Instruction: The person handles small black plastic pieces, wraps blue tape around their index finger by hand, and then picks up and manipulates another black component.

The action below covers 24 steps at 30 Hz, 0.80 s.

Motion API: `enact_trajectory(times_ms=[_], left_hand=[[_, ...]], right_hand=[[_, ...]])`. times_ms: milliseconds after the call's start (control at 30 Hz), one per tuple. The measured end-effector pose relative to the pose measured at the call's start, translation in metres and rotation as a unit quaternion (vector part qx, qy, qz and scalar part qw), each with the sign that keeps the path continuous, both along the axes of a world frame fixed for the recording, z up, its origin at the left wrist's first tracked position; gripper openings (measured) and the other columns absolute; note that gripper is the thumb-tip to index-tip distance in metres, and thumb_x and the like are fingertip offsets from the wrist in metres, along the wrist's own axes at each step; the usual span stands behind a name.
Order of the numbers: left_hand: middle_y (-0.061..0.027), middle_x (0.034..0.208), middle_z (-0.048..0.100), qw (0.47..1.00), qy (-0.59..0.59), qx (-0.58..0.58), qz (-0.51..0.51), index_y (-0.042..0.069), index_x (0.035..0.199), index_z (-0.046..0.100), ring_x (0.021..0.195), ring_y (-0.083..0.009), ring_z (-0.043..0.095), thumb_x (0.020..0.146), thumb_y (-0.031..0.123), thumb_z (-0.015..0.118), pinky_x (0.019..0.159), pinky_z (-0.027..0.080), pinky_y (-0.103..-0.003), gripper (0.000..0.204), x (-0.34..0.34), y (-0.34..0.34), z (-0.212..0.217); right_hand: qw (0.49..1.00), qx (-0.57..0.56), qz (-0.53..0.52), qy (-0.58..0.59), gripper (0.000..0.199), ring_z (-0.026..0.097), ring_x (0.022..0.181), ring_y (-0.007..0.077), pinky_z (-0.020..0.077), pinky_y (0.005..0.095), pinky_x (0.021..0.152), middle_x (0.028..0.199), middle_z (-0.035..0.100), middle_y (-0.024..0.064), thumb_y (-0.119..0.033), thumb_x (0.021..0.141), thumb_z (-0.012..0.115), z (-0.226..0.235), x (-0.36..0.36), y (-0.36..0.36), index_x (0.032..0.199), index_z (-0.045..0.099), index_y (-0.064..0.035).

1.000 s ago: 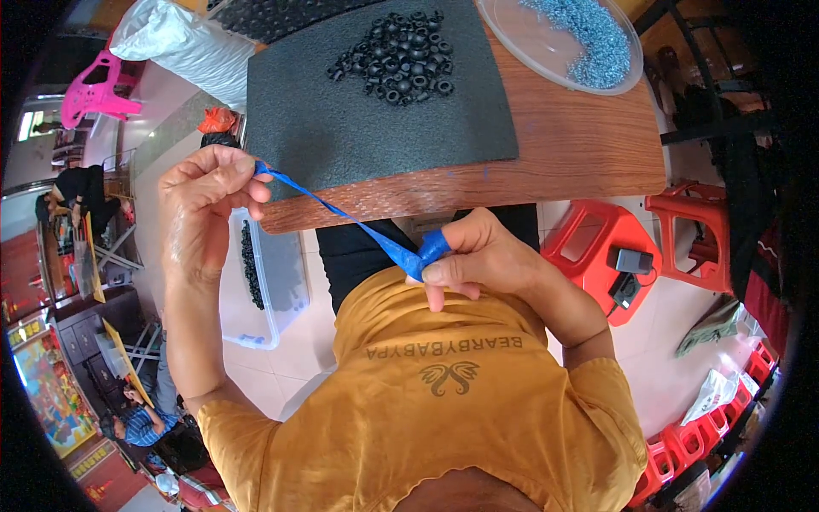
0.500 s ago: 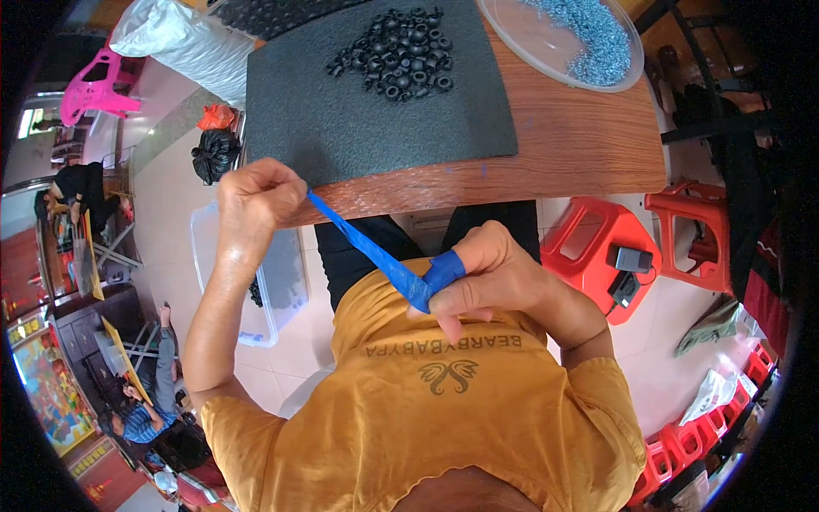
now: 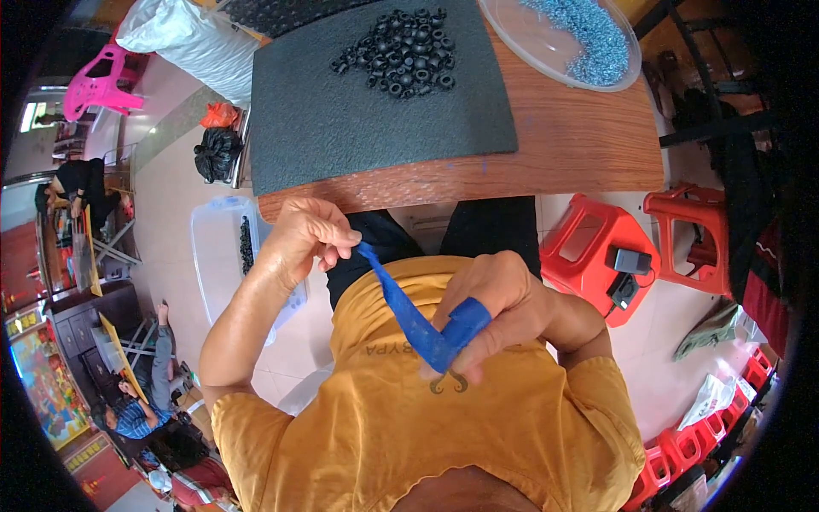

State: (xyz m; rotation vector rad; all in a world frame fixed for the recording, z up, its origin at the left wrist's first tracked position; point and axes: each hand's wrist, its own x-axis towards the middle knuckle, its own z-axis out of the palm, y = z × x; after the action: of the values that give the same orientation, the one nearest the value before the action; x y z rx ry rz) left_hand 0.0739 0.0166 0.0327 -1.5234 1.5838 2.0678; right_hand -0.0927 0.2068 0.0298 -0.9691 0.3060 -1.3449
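Observation:
A strip of blue tape [image 3: 407, 316] runs slack and slightly twisted between my two hands in front of my shirt. My left hand [image 3: 305, 241] pinches its free end between thumb and fingertips. Its other end is wound around a finger of my right hand [image 3: 505, 292], with a fold of tape hanging beside the thumb. My right fingers are curled in, and the thumb lies against the wrapped tape. The right fingertips are partly blurred and hidden. Both hands are held over my lap, just short of the wooden table's [image 3: 589, 162] near edge.
A dark mat [image 3: 341, 128] on the table bears a heap of small black ring-like parts [image 3: 409, 55]. Right of it stands a clear round tray [image 3: 546, 60] with blue beads. Red stools [image 3: 589, 247] are at right; a clear plastic bin [image 3: 209, 264] sits on the floor at left.
My left hand has come nearer and to the right, closer to my right hand. The tape has gone from taut to slack. My right hand has shifted slightly nearer and turned.

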Motion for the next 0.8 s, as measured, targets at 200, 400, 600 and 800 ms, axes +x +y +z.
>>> enact_trajectory(times_ms=[200,400,600,800], left_hand=[[-0.0082,0.061,0.06,0.997,0.023,-0.072,0.007,-0.001,0.073,0.059,0.047,-0.01,0.053,0.074,0.006,0.068,0.039,0.038,-0.021,0.012,0.006,0.019,-0.015],[-0.0099,0.098,0.063,0.9,0.203,-0.369,-0.112,-0.003,0.115,0.053,0.086,-0.0144,0.057,0.076,0.011,0.069,0.08,0.046,-0.028,0.045,0.009,0.052,0.008],[-0.0129,0.102,0.061,0.848,0.276,-0.432,-0.133,-0.003,0.113,0.054,0.089,-0.0211,0.058,0.065,0.009,0.075,0.08,0.046,-0.031,0.054,-0.01,0.069,-0.016],[-0.011,0.098,0.062,0.85,0.28,-0.433,-0.108,0.002,0.106,0.06,0.085,-0.022,0.058,0.062,0.002,0.073,0.077,0.045,-0.032,0.046,-0.023,0.07,-0.029]], right_hand=[[0.996,-0.026,-0.08,0.028,0.014,0.063,0.056,0.0261,0.0479,0.0314,0.052,0.067,0.064,0.0177,-0.005,0.075,0.068,0.005,-0.004,0.0,0.081,0.066,0.0069],[0.985,0.111,-0.107,0.077,0.015,0.056,0.044,0.0154,0.04,0.0248,0.043,0.053,0.059,0.0123,-0.007,0.076,0.066,0.013,0.001,0.002,0.086,0.068,0.0047],[0.962,0.252,-0.103,0.016,0.017,0.037,0.032,0.0066,0.0238,0.0207,0.033,0.047,0.056,0.01,-0.009,0.076,0.063,0.021,0.0,0.001,0.086,0.067,0.0042],[0.962,0.243,-0.114,-0.039,0.016,0.032,0.031,0.0062,0.0213,0.0214,0.033,0.044,0.053,0.0094,-0.008,0.078,0.058,0.007,0.001,0.002,0.086,0.065,0.0045]])
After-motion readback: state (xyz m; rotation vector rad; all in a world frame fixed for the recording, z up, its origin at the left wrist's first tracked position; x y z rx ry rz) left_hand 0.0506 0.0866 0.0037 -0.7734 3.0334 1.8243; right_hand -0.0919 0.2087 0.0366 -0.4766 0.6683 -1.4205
